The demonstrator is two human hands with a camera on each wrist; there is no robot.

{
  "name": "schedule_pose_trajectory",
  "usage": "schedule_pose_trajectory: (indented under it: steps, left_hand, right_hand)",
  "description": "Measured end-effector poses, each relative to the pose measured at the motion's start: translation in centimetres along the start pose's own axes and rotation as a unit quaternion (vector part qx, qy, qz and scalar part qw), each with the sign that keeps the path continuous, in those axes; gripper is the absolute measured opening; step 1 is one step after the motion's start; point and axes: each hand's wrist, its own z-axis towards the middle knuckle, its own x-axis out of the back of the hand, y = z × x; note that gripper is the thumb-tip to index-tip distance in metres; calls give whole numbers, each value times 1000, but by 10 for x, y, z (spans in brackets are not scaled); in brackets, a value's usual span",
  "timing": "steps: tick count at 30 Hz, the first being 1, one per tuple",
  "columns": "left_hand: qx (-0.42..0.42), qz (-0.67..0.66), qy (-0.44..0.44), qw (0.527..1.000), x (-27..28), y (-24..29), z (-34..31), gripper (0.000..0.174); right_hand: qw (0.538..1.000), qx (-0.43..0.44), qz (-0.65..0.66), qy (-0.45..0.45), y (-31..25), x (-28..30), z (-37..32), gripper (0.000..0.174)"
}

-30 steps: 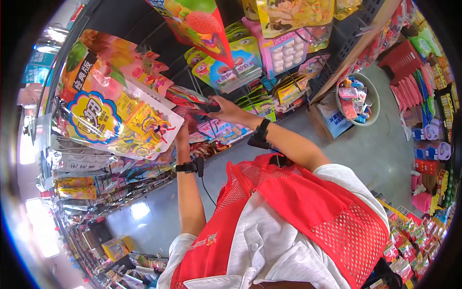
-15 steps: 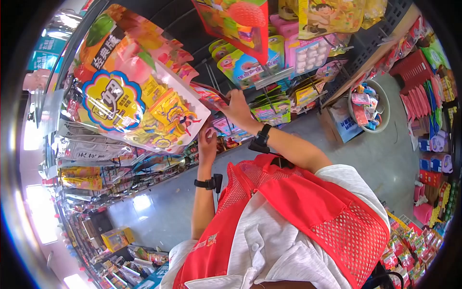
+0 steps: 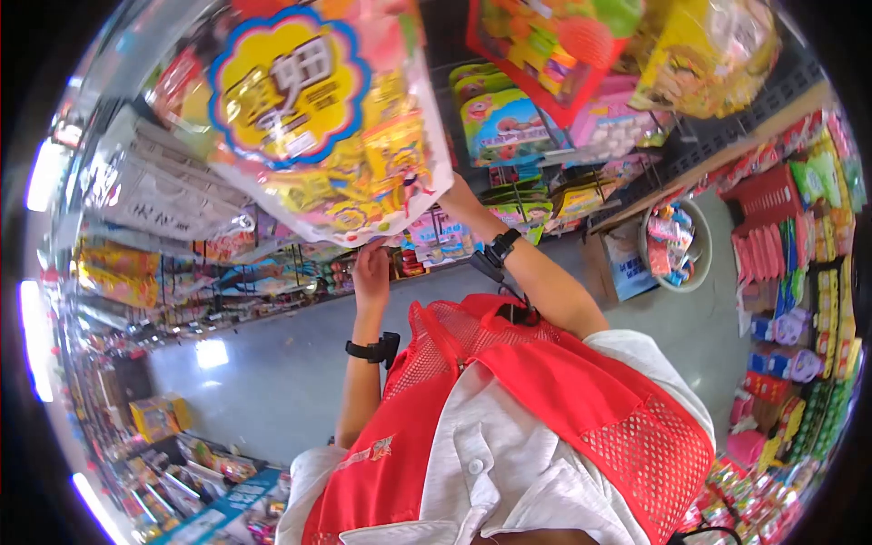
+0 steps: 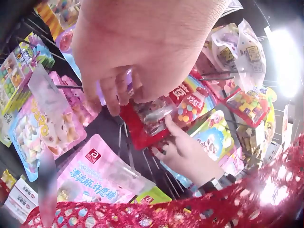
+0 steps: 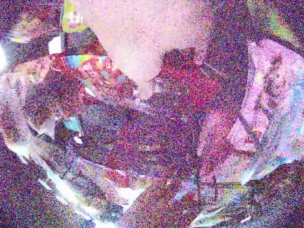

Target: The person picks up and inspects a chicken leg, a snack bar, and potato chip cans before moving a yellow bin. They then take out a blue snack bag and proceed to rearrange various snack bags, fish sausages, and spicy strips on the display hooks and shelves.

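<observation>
In the head view my left hand [image 3: 371,272] is raised just below the large candy bag [image 3: 300,100], its fingers loosely bent. The left wrist view has this hand [image 4: 142,52] at the top, fingers bent beside the upper edge of a red candy packet [image 4: 137,130]; no grip on it is visible. My right hand [image 4: 190,156] pinches that packet's lower right side. In the head view my right fingers are hidden behind the large bag. Heavy noise blurs the right wrist view, where a hand [image 5: 137,38] reaches down from the top.
Hanging bags surround the hands, including a red-edged fruit candy bag [image 3: 554,54], a yellow bag [image 3: 713,64] and grey bags [image 3: 163,182] at left. A round tub [image 3: 677,245] and a carton [image 3: 627,259] stand on the floor at right.
The head view has shifted, so the large bag looks bigger and now covers my right hand. My left hand appears slightly further left and lower, its fingers still loosely bent.
</observation>
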Motion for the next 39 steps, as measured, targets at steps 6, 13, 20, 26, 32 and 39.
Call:
schedule_pose_trajectory:
  steps: [6,13,20,26,32,39]
  left_hand:
    - [27,1,-12,1000,7,-6,-8,22]
    - [47,-43,4,998,18,-14,-23,23]
    - [81,-209,-63,972,11,16,-17,42]
    - [52,-246,-117,961,-4,39,-2,43]
    - [134,-208,-110,963,-12,50,-5,34]
    - [170,-212,-117,955,-9,50,-11,33]
  right_hand:
    - [999,-37,27,-14,-43,13,-22,45]
    - [997,-61,17,37,-58,37,-54,43]
    - [992,-115,19,49,-86,42,-73,33]
    - [991,-124,31,32,-82,43,-81,33]
    - [988,-140,42,39,-105,37,-90,33]
    - [989,-138,45,43,-112,33,-98,33]
